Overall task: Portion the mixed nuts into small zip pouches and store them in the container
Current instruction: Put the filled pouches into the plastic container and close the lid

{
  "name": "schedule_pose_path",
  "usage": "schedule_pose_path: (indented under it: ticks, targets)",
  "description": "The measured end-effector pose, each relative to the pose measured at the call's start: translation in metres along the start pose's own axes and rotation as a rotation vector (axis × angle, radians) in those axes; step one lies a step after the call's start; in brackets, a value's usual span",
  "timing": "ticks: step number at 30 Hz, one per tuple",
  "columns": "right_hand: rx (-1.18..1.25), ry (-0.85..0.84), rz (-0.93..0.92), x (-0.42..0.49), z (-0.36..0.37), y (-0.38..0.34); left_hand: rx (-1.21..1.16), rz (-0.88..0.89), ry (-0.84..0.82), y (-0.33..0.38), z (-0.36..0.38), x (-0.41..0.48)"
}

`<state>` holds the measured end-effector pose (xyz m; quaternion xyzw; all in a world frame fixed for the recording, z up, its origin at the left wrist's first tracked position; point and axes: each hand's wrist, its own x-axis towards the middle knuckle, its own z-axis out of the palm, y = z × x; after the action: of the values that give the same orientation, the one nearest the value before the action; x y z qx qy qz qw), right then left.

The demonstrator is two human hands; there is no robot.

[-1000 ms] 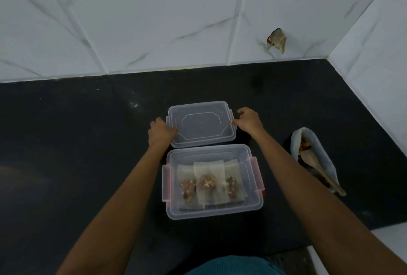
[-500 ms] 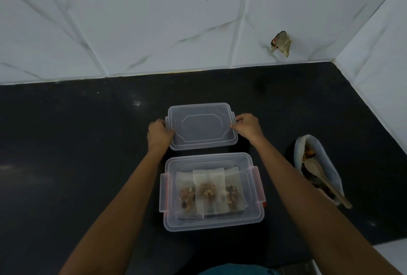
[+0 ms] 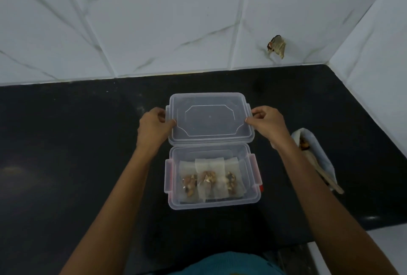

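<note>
Head view, looking down on a black desk [image 3: 66,164] set against a white tiled wall [image 3: 154,21]. A clear plastic lid [image 3: 210,118] is held level by its two short edges. The left hand [image 3: 154,127] grips the left edge, thumb on top and fingers curled round the rim. The right hand [image 3: 267,123] pinches the right edge in the same manner. In this view the near edge of the lid overlaps the far rim of the container [image 3: 213,203]; whether the two touch cannot be told.

The container is a clear rectangular box with red clips on both short sides, standing open on the desk just in front of the person. Inside it three small pouches [image 3: 207,178] lie side by side, the middle one overlapping its neighbours, each with nuts gathered at its near end.

To the right of the container, partly behind the right forearm, an open white bag [image 3: 319,155] holds more nuts and a wooden spoon [image 3: 326,177], whose handle points toward the near right. A torn brown scrap [image 3: 276,48] clings to the wall above the far right of the desk.
</note>
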<state>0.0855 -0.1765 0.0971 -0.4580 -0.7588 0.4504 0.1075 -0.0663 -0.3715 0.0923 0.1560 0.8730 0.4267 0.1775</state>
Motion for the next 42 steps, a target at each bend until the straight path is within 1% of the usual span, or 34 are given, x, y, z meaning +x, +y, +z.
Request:
schedule_pose_path:
  ticks: [3,9,16,23,30,32,35,38,42]
  targets:
    - [0.001,-0.001,0.021,-0.024,-0.006,0.007,-0.019,-0.014,-0.028,-0.005,-0.005,-0.025]
    - [-0.008,-0.039,0.049,-0.065,-0.005,0.032,0.015,-0.041,-0.085,-0.028,-0.006,-0.070]
    - [-0.007,-0.073,0.070,-0.092,0.002,0.055,0.130,-0.010,-0.053,-0.051,0.001,-0.098]
    - [-0.012,-0.066,0.069,-0.099,0.005,0.064,0.058,-0.050,-0.070,-0.054,0.004,-0.110]
    - [-0.076,-0.183,0.128,-0.095,-0.005,0.059,0.021,-0.146,-0.131,-0.054,0.001,-0.105]
    - [-0.093,-0.160,0.122,-0.089,-0.009,0.053,-0.008,-0.184,-0.141,-0.052,-0.001,-0.100]
    - [-0.033,-0.109,0.092,-0.072,-0.011,0.040,-0.083,-0.249,-0.112,-0.046,-0.001,-0.088]
    - [0.010,-0.165,0.151,-0.052,-0.006,0.030,-0.109,-0.302,-0.135,-0.037,0.001,-0.075]
    - [0.021,-0.316,0.290,-0.034,-0.002,0.028,-0.163,-0.370,-0.175,-0.033,0.002,-0.066]
